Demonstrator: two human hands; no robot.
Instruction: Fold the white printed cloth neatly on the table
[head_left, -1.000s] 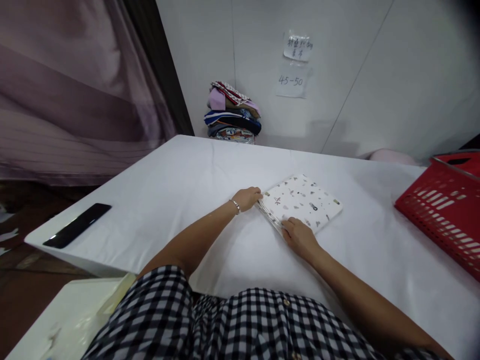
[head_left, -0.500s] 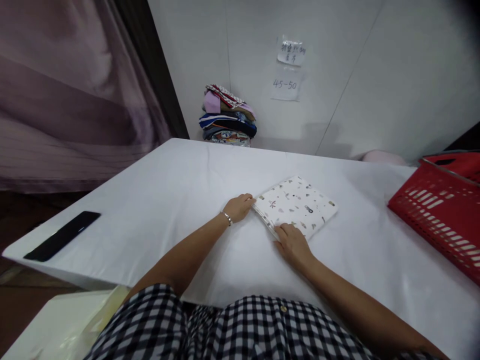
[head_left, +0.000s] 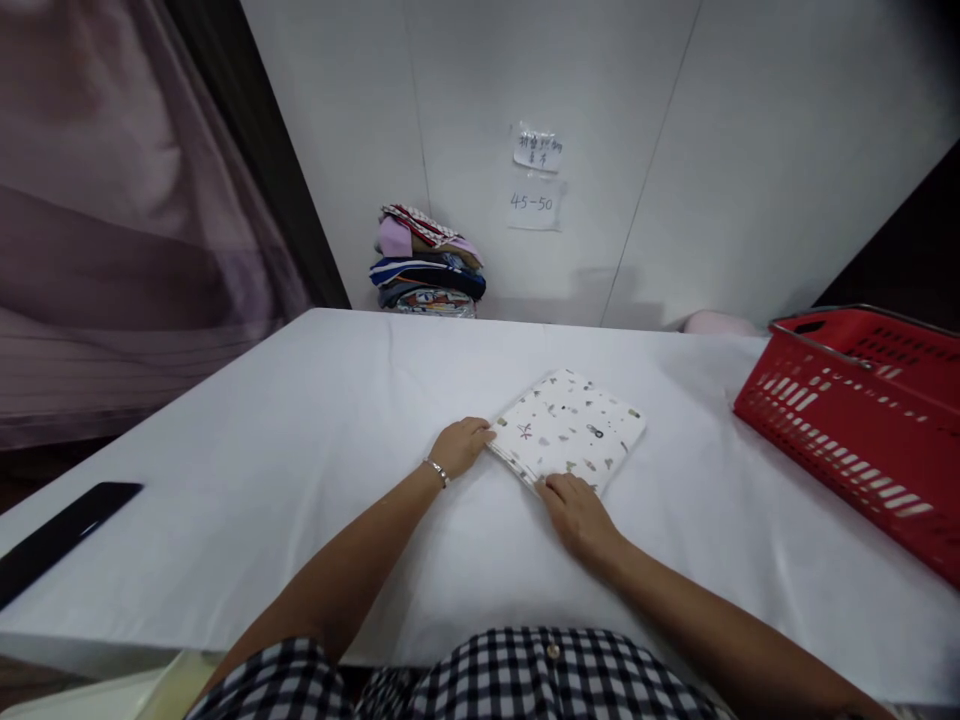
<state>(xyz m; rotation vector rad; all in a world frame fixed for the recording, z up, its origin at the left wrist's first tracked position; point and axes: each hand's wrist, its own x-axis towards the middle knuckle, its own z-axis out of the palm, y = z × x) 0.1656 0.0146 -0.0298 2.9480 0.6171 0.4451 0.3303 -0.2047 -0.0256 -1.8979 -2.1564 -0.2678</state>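
A folded white cloth (head_left: 566,425) with a small scattered print lies flat on the white-covered table, turned at an angle to me. My left hand (head_left: 459,446) pinches its left corner, thumb and fingers closed on the layered edge. At the near corner, my right hand (head_left: 577,512) grips the same edge, with its fingertips on top and the thumb hidden at the side. Several layers show along the edge between the two hands. A silver bracelet (head_left: 436,472) circles my left wrist.
To the right stands a red plastic basket (head_left: 847,420). A black flat object (head_left: 67,535) lies at the table's left edge. Folded fabrics (head_left: 429,265) are stacked against the wall behind the table (head_left: 360,400), below two paper notes (head_left: 535,202). A pinkish curtain (head_left: 127,220) hangs at left.
The view has swung right and up, so more of the red basket shows. Both hands keep their hold on the cloth, which looks nearly unchanged.
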